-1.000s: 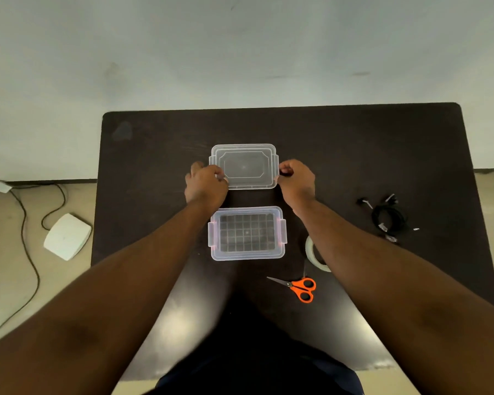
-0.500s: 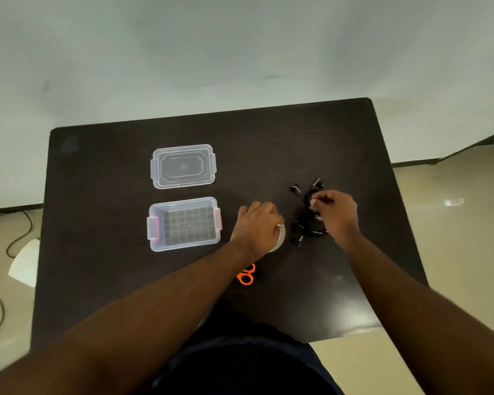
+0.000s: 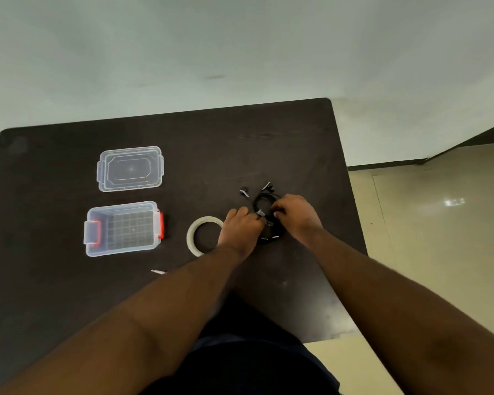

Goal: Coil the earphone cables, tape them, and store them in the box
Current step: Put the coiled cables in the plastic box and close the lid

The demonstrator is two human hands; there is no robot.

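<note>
A tangle of black earphone cables (image 3: 264, 199) lies on the right part of the dark table (image 3: 54, 280), with plugs and earbuds sticking out at its far side. My left hand (image 3: 241, 228) and my right hand (image 3: 295, 215) both rest on the tangle, fingers pinching cable between them. A roll of white tape (image 3: 196, 233) lies just left of my left hand. The open clear box (image 3: 123, 228) with red latches stands at the left, and its lid (image 3: 130, 168) lies flat behind it.
Only the blade tip of the scissors (image 3: 158, 271) shows beside my left forearm; the rest is hidden. The table's right edge runs close to the cables, with tiled floor (image 3: 428, 238) beyond. A pale wall (image 3: 240, 52) backs the table.
My view has swung right. Both hands left the lid and moved to the cables; my left hand has come off the tape roll and joined the right on the tangle.
</note>
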